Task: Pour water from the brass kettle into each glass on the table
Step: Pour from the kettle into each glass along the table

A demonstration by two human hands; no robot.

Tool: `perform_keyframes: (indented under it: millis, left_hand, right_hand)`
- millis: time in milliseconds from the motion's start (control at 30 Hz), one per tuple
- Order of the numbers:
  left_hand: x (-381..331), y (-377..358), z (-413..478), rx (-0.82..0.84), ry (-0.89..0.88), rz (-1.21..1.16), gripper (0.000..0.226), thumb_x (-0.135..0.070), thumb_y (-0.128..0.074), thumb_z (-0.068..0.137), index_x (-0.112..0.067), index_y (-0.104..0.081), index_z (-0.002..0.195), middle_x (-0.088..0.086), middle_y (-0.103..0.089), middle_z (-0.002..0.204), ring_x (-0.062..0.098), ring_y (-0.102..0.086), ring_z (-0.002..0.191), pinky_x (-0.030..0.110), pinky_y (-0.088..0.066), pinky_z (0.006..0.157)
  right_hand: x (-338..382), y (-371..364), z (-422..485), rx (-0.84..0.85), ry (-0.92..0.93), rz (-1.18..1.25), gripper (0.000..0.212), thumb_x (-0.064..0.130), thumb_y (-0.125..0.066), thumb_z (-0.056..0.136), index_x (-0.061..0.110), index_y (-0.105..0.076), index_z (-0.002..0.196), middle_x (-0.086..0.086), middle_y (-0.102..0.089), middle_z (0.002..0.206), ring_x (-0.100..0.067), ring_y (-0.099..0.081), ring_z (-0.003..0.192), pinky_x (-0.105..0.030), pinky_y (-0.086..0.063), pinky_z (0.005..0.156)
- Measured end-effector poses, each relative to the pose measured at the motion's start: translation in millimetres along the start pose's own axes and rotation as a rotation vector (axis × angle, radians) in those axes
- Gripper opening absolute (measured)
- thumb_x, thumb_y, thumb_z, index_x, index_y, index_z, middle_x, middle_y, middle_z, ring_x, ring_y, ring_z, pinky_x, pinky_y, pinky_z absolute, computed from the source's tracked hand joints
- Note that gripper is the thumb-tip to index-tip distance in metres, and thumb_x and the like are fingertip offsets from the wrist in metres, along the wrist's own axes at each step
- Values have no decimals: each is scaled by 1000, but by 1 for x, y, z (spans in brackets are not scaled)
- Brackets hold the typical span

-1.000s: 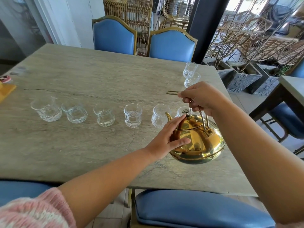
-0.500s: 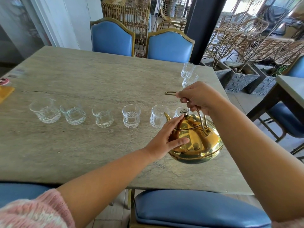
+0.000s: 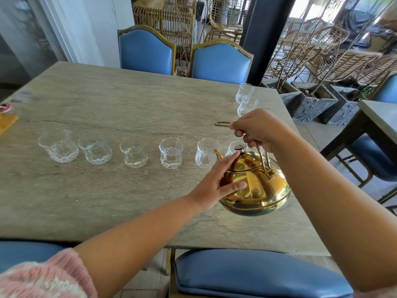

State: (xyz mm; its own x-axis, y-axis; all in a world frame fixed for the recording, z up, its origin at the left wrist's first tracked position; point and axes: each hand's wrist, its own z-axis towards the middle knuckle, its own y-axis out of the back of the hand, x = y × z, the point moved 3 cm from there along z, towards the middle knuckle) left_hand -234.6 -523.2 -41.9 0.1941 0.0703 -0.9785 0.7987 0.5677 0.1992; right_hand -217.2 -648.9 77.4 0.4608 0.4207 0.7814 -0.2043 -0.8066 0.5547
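- Brass kettle [image 3: 255, 186] hung under the right grip [image 3: 257, 130], which was clenched round its handle; the left grip [image 3: 214, 181], fingers straight, steadied the lid.
- Row of glasses [image 3: 171, 153] stood left of both grips on the worktop [image 3: 107, 190]; no stream was visible and the water levels were unclear, so most pouring seemed left to do.

Your brass kettle [image 3: 257, 186] hides most of the rightmost glass [image 3: 231, 147] in the row. Your right hand [image 3: 257, 130] covers the handle [image 3: 222, 124] at its middle. The picture's edge cuts off the orange item [image 3: 7, 124] at far left.
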Motion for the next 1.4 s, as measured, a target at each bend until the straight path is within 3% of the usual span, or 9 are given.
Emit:
perform_keyframes:
  millis: [200,700,867,1000,1267,1400]
  left_hand:
    - [2,1,1,-1,2,11,78,-75,-53,69,-58,-19,137,-12,-26,144,15,-35,131,42,-43,104]
    - [2,1,1,15,-1,13,71,-76,-53,68,-67,-19,131,-17,-26,140,15,-33,132,45,-43,104]
    - [4,1,3,20,-14,44,78,-73,-52,71,-56,-19,138,-10,-23,149,12,-31,133,39,-40,106]
    - [7,1,6,36,-5,94,79,-73,-53,72,-55,-17,140,-7,-19,153,19,-24,140,51,-32,111]
    - [11,1,2,82,-25,277,79,-54,-58,79,-47,-15,144,-7,-6,157,13,-11,144,46,-22,116]
    - [9,-4,-2,91,-71,416,78,-46,-63,83,-49,-12,142,-6,-2,158,16,-9,145,45,-22,116]
  right_hand:
    - [-1,0,1,-2,3,1,18,16,-62,87,-1,-66,89,-5,-54,62,-11,-38,41,-23,-33,44]
    - [-2,0,-1,-15,2,27,28,15,-62,87,-10,-65,99,-4,-55,61,-10,-38,40,-22,-33,42]
    - [-4,2,-4,-20,25,36,31,16,-61,88,-12,-64,101,-4,-53,60,-10,-37,39,-20,-33,39]
    - [-12,5,-8,-37,45,50,30,18,-60,88,-12,-65,95,-9,-53,63,-12,-37,39,-24,-32,42]
    - [-36,5,-34,-126,50,306,15,15,-61,87,1,-67,88,4,-45,45,-9,-31,34,-18,-25,35]
    - [-48,7,-51,-175,47,440,15,14,-63,86,0,-65,88,8,-38,37,-5,-26,29,-16,-22,32]
